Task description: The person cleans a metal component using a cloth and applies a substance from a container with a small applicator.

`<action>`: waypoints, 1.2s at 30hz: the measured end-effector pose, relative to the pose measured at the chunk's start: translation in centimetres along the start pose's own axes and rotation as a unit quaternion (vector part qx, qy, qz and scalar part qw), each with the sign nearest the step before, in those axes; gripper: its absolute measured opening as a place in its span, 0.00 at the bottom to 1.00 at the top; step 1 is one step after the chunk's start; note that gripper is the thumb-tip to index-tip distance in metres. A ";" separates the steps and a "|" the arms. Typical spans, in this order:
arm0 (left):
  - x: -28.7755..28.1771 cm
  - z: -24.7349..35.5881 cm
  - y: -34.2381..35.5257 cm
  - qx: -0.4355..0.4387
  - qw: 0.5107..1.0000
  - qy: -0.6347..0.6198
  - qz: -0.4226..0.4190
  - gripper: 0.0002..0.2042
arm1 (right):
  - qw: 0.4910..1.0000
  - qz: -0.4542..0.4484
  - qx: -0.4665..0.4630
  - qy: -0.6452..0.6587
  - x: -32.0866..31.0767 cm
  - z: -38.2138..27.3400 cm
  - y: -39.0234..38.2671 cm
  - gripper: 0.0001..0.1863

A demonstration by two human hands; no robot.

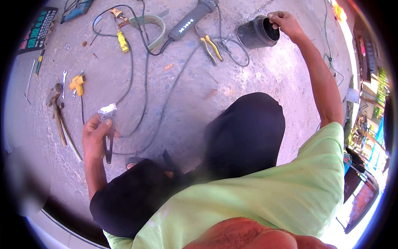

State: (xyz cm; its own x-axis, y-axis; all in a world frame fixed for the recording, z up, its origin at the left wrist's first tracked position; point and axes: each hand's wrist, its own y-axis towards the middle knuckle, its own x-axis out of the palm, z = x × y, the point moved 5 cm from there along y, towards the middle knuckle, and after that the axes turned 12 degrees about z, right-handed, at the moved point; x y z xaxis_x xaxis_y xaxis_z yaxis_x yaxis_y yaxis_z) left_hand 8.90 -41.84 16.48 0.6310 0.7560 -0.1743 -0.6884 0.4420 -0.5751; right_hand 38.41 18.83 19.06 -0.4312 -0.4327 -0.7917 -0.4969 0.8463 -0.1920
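My left hand point(96, 133) is closed around a small tool with a bright, flat silver end point(107, 109) and a dark, narrow handle point(109, 150) hanging below the fingers. Its exact kind is not clear. At the far right, my right hand point(282, 23) reaches to the mouth of a black cylindrical container point(253, 34). The fingers are bent and pressed together at the rim. Whether they pinch the rim or something small inside cannot be made out.
Left of the container lie yellow-handled pliers point(211, 50), a dark power tool point(192, 20) with its cord, and a yellow-handled screwdriver point(122, 40). A hammer point(56, 97), a wrench point(64, 84) and a yellow socket block point(78, 84) lie at left. Cables cross the concrete floor.
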 end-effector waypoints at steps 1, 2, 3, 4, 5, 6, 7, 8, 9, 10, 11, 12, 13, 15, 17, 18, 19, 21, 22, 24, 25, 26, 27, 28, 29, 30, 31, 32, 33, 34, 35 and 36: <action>0.2 0.1 0.2 -0.003 1.000 -0.002 -0.007 0.10 | 0.998 -0.011 0.008 0.063 0.7 -1.7 -0.7 0.16; 0.4 0.1 0.4 -0.007 1.000 -0.005 -0.014 0.10 | 0.992 -0.042 0.007 0.117 1.6 -3.5 -1.4 0.13; 0.3 0.6 0.1 -0.003 1.000 -0.005 -0.013 0.10 | 0.980 -0.074 0.005 0.185 3.1 -6.3 -2.4 0.13; 0.6 0.7 0.2 0.003 1.000 -0.007 -0.019 0.10 | 0.964 -0.103 0.006 0.246 4.4 -9.1 -4.0 0.12; 0.9 1.2 0.2 0.009 1.000 -0.004 -0.022 0.09 | 0.950 -0.138 0.013 0.279 5.7 -11.1 -5.1 0.11; 0.9 1.4 0.2 0.013 1.000 -0.005 -0.026 0.09 | 0.937 -0.174 0.018 0.304 6.8 -13.7 -6.4 0.11; 0.6 1.4 -0.1 0.014 1.000 -0.005 -0.023 0.10 | 0.925 -0.201 0.004 0.323 8.4 -16.6 -7.9 0.11; 0.2 1.6 -0.6 0.016 1.000 -0.005 -0.018 0.10 | 0.912 -0.236 -0.016 0.335 9.8 -19.3 -8.8 0.12; 0.5 1.8 -0.6 0.017 1.000 -0.004 -0.025 0.09 | 0.903 -0.260 -0.030 0.341 10.8 -21.1 -9.8 0.12; 0.2 2.3 -1.2 0.012 1.000 0.004 -0.019 0.09 | 0.885 -0.298 -0.044 0.355 12.4 -23.3 -11.1 0.13; 0.3 2.2 -1.0 0.026 0.999 -0.001 -0.026 0.10 | 0.916 -0.245 -0.068 0.310 13.0 -25.7 -13.1 0.13; 0.3 2.2 -1.0 0.037 0.999 -0.002 -0.031 0.10 | 0.927 -0.227 -0.131 0.269 13.6 -27.8 -14.7 0.12; 0.3 2.2 -1.0 0.049 0.998 0.007 -0.030 0.11 | 0.933 -0.204 -0.190 0.228 14.1 -29.3 -16.2 0.10; -0.3 2.6 -1.7 0.064 0.998 0.021 -0.017 0.11 | 0.918 -0.182 -0.301 0.181 15.1 -33.0 -19.6 0.08; -0.6 2.7 -2.3 0.072 0.997 0.025 -0.018 0.11 | 0.892 -0.175 -0.387 0.153 16.3 -36.1 -23.6 0.08; -0.7 2.7 -2.5 0.076 0.997 0.027 -0.014 0.12 | 0.865 -0.161 -0.459 0.121 16.7 -37.3 -25.0 0.07; -0.9 2.7 -2.7 0.079 0.996 0.030 -0.010 0.12 | 0.833 -0.145 -0.527 0.090 17.2 -38.4 -26.3 0.06; -1.2 2.9 -2.9 0.084 0.996 0.029 -0.009 0.13 | 0.770 -0.118 -0.625 0.046 18.2 -39.6 -28.3 0.05; -1.4 3.0 -3.0 0.086 0.996 0.026 -0.012 0.13 | 0.761 -0.112 -0.638 0.040 18.8 -39.7 -28.7 0.05; -1.6 3.3 -3.3 0.090 0.996 0.019 -0.010 0.14 | 0.741 -0.100 -0.663 0.031 20.1 -39.3 -29.2 0.05; -1.7 3.3 -3.5 0.092 0.996 0.016 -0.006 0.14 | 0.741 -0.095 -0.663 0.032 20.4 -39.3 -29.4 0.05; -1.8 3.4 -3.6 0.094 0.996 0.013 -0.003 0.14 | 0.742 -0.095 -0.663 0.023 20.6 -39.3 -29.4 0.05; -1.9 3.3 -3.6 0.086 0.996 0.010 0.000 0.14 | 0.743 -0.094 -0.662 0.013 20.8 -39.2 -29.4 0.05; -2.0 3.2 -3.7 0.079 0.997 0.007 0.003 0.13 | 0.744 -0.094 -0.661 0.004 21.0 -39.2 -29.4 0.05; -2.1 3.1 -3.7 0.072 0.997 0.004 0.006 0.13 | 0.742 -0.096 -0.664 0.005 21.2 -39.3 -29.5 0.05; -2.2 3.2 -3.7 0.072 0.997 0.008 0.006 0.13 | 0.739 -0.097 -0.666 0.005 21.3 -39.4 -29.6 0.05; -2.2 3.3 -3.7 0.072 0.997 0.013 0.005 0.13 | 0.737 -0.098 -0.668 0.005 21.4 -39.4 -29.7 0.06; -2.2 3.3 -3.7 0.073 0.997 0.018 0.005 0.13 | 0.736 -0.098 -0.670 0.006 21.5 -39.5 -29.7 0.06; -2.3 3.3 -3.7 0.079 0.997 0.019 0.002 0.13 | 0.735 -0.100 -0.671 0.009 21.7 -39.5 -29.8 0.06; -2.3 3.3 -3.7 0.086 0.996 0.019 -0.001 0.14 | 0.734 -0.101 -0.672 0.012 21.8 -39.5 -29.9 0.06; -2.3 3.3 -3.8 0.093 0.996 0.019 -0.005 0.14 | 0.727 -0.091 -0.680 0.021 22.0 -39.5 -30.0 0.06; -2.3 3.3 -3.8 0.093 0.995 0.020 -0.005 0.14 | 0.722 -0.082 -0.687 0.030 22.2 -39.4 -29.9 0.06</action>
State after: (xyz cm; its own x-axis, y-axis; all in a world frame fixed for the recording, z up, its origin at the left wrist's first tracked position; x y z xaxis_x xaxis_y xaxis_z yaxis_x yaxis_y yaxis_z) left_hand 8.86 -43.68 21.68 0.6499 0.7325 -0.2026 -0.7336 0.5350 -0.4190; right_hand 14.00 -28.34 30.06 -0.2940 -0.5388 -0.7895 -0.8049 -0.3059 0.5085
